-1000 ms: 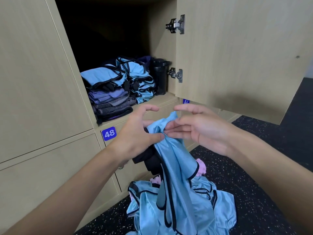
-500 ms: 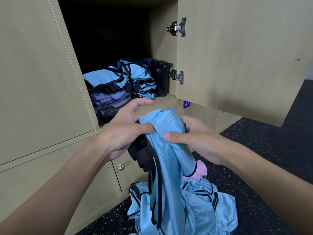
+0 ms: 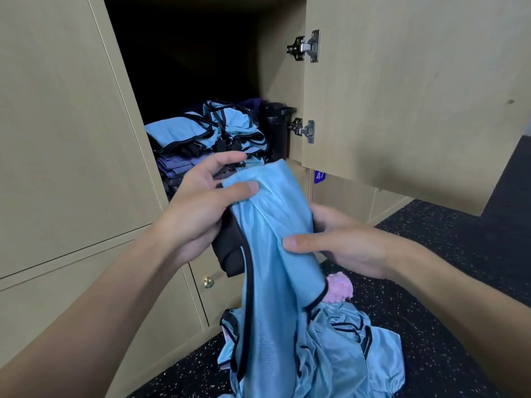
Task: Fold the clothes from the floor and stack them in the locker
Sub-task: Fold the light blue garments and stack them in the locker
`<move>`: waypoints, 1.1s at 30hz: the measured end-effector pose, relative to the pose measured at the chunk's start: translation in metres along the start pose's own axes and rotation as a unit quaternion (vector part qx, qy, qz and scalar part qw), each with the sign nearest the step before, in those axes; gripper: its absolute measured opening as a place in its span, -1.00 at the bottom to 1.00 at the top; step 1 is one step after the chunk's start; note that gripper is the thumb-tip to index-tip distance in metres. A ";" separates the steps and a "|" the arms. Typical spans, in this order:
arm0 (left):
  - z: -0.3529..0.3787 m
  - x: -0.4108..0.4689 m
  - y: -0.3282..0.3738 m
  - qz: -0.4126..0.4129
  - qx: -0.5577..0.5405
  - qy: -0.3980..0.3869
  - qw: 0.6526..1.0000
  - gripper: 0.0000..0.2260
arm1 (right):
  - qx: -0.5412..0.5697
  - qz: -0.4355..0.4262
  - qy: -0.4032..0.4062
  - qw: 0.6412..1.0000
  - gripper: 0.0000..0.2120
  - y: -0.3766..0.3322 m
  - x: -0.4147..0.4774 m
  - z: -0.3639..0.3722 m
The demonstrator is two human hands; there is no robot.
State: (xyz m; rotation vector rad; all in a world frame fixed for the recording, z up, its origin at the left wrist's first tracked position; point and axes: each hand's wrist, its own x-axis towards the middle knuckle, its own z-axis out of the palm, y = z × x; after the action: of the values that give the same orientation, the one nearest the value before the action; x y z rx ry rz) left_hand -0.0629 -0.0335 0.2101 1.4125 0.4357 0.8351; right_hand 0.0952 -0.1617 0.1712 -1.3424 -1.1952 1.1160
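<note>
A light blue vest with black trim (image 3: 275, 225) hangs lengthwise in front of me, a black piece showing behind its left edge. My left hand (image 3: 201, 205) grips its top left, thumb pressed on the fabric. My right hand (image 3: 336, 239) grips its right side, thumb across the front. Its lower end reaches a pile of more blue clothes (image 3: 344, 349) on the floor, with a pink item (image 3: 340, 287) beside them. The open locker (image 3: 201, 67) holds a stack of folded blue and purple clothes (image 3: 198, 139).
The locker's door (image 3: 402, 96) stands open to the right, above the dark speckled floor (image 3: 445, 268). A black bottle (image 3: 277, 130) stands inside by the hinges. Closed lockers fill the left and below, one with a brass knob (image 3: 209, 282).
Both hands have closed round the top of the blue vest and spread a little apart; the right hand has slid down its right side. The camera has moved closer to the locker.
</note>
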 end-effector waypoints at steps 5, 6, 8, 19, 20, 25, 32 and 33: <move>-0.007 0.008 -0.004 -0.050 -0.022 0.116 0.992 -0.64 | -0.040 -0.013 0.075 0.996 -0.37 0.007 0.006 0.014; -0.008 0.010 -0.006 -0.061 -0.019 0.147 0.987 -0.64 | -0.029 -0.036 0.101 0.994 -0.35 0.007 0.007 0.016; -0.010 0.013 -0.011 -0.077 0.002 0.195 0.978 -0.63 | 0.013 -0.083 0.140 0.987 -0.26 0.006 0.007 0.019; -0.001 -0.008 -0.019 0.141 0.346 -0.137 0.917 -0.33 | 0.040 -0.135 0.230 0.963 -0.49 -0.008 0.002 0.009; 0.001 -0.010 -0.019 0.140 0.332 -0.161 0.919 -0.26 | 0.036 -0.129 0.226 0.965 -0.47 -0.008 0.002 0.009; 0.013 -0.018 -0.024 0.115 0.352 -0.190 0.909 -0.14 | 0.039 -0.131 0.204 0.970 -0.44 -0.008 -0.001 0.009; 0.017 -0.013 -0.029 0.105 0.306 -0.113 0.939 -0.26 | 0.005 -0.114 0.222 0.968 -0.29 -0.009 0.001 0.002; 0.016 -0.013 -0.027 0.096 0.300 -0.102 0.944 -0.26 | -0.020 -0.114 0.214 0.970 -0.19 -0.010 0.001 0.000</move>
State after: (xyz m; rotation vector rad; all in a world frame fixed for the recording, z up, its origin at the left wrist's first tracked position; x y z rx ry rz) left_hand -0.0534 -0.0523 0.1838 2.1138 0.4132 0.7274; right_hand 0.0947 -0.1603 0.1807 -1.3520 -1.0218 0.6021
